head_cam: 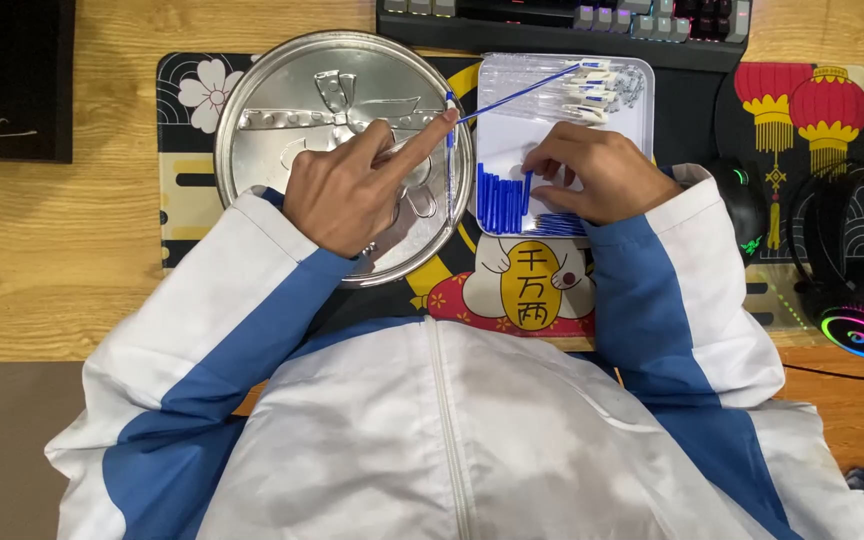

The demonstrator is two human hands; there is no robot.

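Note:
My left hand hovers over a round metal tray. Its index finger and thumb pinch one end of a thin blue pen refill, which slants up and right over a white rectangular tray. A clear pen with a blue tip lies upright along the round tray's right rim. My right hand is inside the white tray, its fingertips closed on one of a row of blue refills. Several clear pen parts with white ends lie at the tray's far end.
A patterned desk mat lies under both trays on a wooden desk. A keyboard is at the far edge. A black mouse and a headset with coloured lights are to the right, and a black box sits far left.

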